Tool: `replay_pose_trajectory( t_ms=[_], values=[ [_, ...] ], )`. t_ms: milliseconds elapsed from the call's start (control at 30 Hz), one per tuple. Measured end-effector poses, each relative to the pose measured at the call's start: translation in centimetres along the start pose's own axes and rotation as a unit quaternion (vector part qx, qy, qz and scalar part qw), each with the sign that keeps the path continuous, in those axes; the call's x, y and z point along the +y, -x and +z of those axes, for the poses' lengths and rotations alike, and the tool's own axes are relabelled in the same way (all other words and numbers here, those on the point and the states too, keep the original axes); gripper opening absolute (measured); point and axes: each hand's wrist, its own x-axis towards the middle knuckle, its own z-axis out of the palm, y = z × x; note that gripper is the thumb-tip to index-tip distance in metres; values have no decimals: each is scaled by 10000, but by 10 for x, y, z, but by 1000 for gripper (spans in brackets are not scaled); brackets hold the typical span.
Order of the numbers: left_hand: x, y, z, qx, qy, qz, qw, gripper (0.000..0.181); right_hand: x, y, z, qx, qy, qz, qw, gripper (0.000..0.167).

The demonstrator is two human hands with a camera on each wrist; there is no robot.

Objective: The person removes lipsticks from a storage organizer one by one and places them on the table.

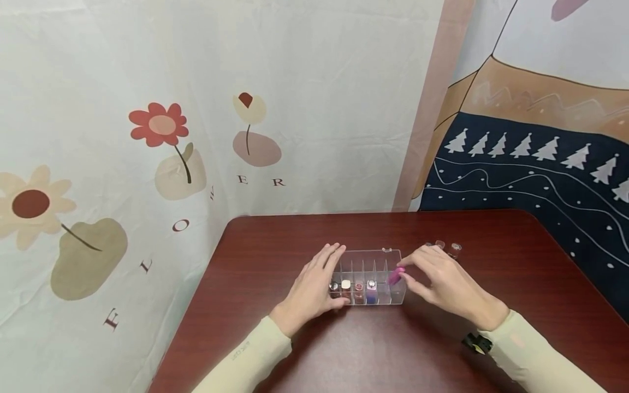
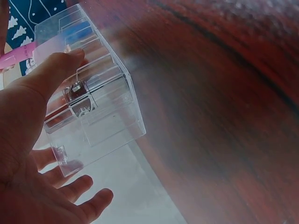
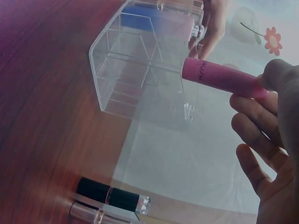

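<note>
A clear divided organizer box (image 1: 397, 296) stands on the table. My left hand (image 1: 312, 284) grips its left end, thumb at the front and fingers behind. Several lipsticks stand upright in its left compartments, among them a reddish one (image 1: 359, 293) and a blue-and-lilac one (image 1: 371, 295). Between thumb and fingertips, my right hand (image 1: 444, 284) pinches a pink lipstick tube (image 3: 222, 79), tilted over the right end of the box. The right wrist view shows bare compartments there. My left thumb (image 2: 60, 70) covers part of the contents in the left wrist view.
Behind my right hand, several small clear-ended tubes (image 1: 456, 249) rest on the reddish-brown table (image 1: 275, 240). The right wrist view shows a black tube (image 3: 110, 193) beside a clear one (image 3: 86, 212). Printed cloths (image 1: 319, 109) hang behind the table.
</note>
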Motion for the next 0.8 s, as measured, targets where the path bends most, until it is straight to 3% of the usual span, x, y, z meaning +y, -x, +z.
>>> replay_pose_trajectory(
  t_ms=[33,67,233,267,300,367,633,800],
  values=[
    [0,0,0,-3,5,-5,10000,135,0,1,-1,-37,37,76,10000,50],
    [0,0,0,-2,17,-7,10000,135,0,2,-3,-44,40,116,9999,41],
    [0,0,1,-11,79,-14,10000,135,0,5,-10,-76,69,353,9993,42],
    [0,0,1,-18,82,-17,10000,135,0,6,-12,-55,46,370,9993,36],
    [0,0,1,-25,87,-23,10000,135,0,7,-13,-40,59,395,9992,43],
    [0,-1,1,-34,92,-39,9999,135,3,8,-16,18,30,389,9992,36],
    [-1,-2,3,-22,37,-18,10000,135,13,9,-25,731,195,39,9971,45],
    [-1,-2,1,-28,-17,0,10000,136,20,13,-34,756,327,297,9962,48]
  ],
)
